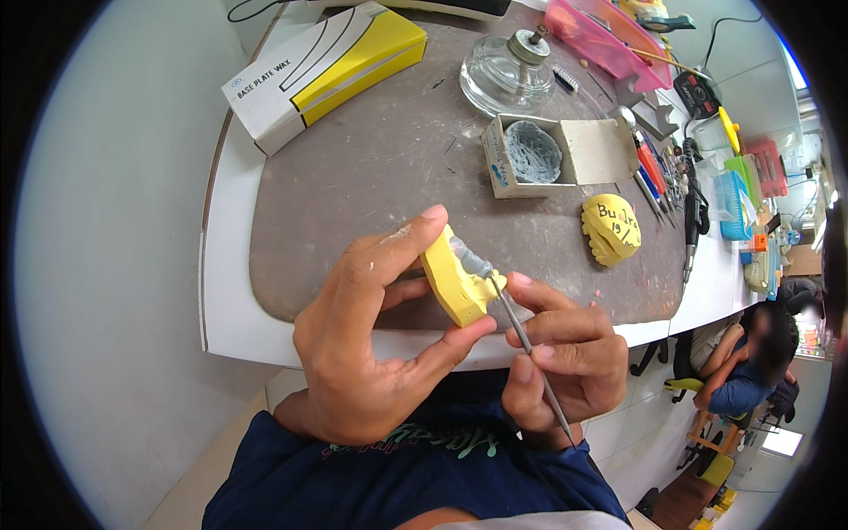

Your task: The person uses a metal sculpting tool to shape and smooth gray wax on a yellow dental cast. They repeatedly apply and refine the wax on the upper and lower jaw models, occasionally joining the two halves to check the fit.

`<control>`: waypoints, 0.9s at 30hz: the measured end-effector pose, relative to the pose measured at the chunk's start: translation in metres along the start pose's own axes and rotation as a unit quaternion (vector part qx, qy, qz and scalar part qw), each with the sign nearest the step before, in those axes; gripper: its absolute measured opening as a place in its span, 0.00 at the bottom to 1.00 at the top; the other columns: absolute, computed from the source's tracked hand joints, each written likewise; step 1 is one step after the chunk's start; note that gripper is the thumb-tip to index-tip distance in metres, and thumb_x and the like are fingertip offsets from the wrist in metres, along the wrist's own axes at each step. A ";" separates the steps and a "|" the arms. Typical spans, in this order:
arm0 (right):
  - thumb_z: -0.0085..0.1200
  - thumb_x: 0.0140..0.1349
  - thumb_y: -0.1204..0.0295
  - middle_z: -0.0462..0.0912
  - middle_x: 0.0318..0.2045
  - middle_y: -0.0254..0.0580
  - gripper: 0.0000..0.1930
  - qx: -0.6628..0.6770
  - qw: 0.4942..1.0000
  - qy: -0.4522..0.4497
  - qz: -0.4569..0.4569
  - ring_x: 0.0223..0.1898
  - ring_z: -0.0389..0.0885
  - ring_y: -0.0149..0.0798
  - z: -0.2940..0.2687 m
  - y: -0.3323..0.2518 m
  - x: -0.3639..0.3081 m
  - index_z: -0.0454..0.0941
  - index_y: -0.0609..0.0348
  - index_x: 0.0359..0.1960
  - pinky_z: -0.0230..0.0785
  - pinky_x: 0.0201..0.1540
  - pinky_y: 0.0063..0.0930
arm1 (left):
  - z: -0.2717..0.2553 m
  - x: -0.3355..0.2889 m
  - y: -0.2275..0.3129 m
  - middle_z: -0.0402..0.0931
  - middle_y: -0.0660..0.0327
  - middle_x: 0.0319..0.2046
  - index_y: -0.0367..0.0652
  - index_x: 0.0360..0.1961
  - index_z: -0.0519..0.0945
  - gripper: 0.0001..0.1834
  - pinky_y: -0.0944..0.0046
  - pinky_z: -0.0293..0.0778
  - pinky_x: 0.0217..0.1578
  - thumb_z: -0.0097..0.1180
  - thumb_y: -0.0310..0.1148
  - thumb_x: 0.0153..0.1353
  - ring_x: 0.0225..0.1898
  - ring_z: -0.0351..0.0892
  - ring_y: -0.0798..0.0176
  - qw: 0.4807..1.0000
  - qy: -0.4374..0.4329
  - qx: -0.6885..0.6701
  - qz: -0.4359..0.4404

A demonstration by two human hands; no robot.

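Nearest the camera, at six o'clock: dark blue shirt (pixel 327 490). Left hand (pixel 349 340), at about eight o'clock, grips a yellow dental cast (pixel 452 290) between thumb and fingers; cast sits near centre, lifted above the lower edge of the brown mat (pixel 353 203). Right hand (pixel 574 358), at four o'clock, is closed pen-fashion on a slim metal instrument (pixel 523 336). Tip lies at the end of the grey wax (pixel 475 262) along the cast; contact cannot be told.

Step in hand, judged: shaping or trimming this wax. Next move seems to call for a steady cast and light, short strokes, sparing the yellow beside it.

Further off: opened wax box (pixel 496 168) between one and two o'clock, second yellow cast (pixel 609 243) at three.
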State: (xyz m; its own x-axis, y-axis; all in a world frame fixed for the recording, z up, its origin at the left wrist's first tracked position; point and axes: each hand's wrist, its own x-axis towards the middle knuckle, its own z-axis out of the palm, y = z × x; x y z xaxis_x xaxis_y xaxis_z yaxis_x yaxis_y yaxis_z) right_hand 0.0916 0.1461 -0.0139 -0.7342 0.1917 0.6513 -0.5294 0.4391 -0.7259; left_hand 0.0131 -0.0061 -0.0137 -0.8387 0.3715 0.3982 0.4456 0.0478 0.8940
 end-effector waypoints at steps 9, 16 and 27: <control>0.62 0.52 0.83 0.82 0.30 0.51 0.12 0.009 1.000 0.012 0.002 0.42 0.85 0.57 0.002 -0.001 0.001 0.71 0.63 0.35 0.80 0.49 0.48 | -0.001 0.001 0.000 0.72 0.53 0.53 0.37 0.60 0.70 0.43 0.61 0.82 0.48 0.78 0.26 0.41 0.52 0.79 0.58 1.000 -0.004 -0.003 0.004; 0.59 0.58 0.78 0.80 0.30 0.51 0.10 -0.005 1.000 0.001 0.005 0.42 0.85 0.56 0.002 -0.001 0.000 0.70 0.62 0.38 0.78 0.51 0.50 | 0.000 0.000 -0.001 0.71 0.52 0.55 0.36 0.60 0.70 0.43 0.60 0.82 0.48 0.78 0.25 0.40 0.51 0.80 0.57 1.000 0.001 -0.001 0.009; 0.61 0.50 0.87 0.81 0.30 0.56 0.14 0.005 1.000 0.021 0.007 0.40 0.86 0.56 0.001 -0.001 0.002 0.69 0.67 0.37 0.82 0.45 0.46 | -0.001 0.000 -0.002 0.70 0.52 0.55 0.36 0.60 0.70 0.44 0.60 0.82 0.48 0.78 0.24 0.38 0.52 0.79 0.57 1.000 -0.002 0.005 0.026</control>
State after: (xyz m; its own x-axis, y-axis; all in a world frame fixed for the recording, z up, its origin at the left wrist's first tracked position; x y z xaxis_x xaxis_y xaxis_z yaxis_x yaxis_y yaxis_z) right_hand 0.0899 0.1449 -0.0118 -0.7233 0.2355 0.6491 -0.5227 0.4277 -0.7375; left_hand 0.0121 -0.0069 -0.0148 -0.8133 0.3769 0.4433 0.4920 0.0385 0.8698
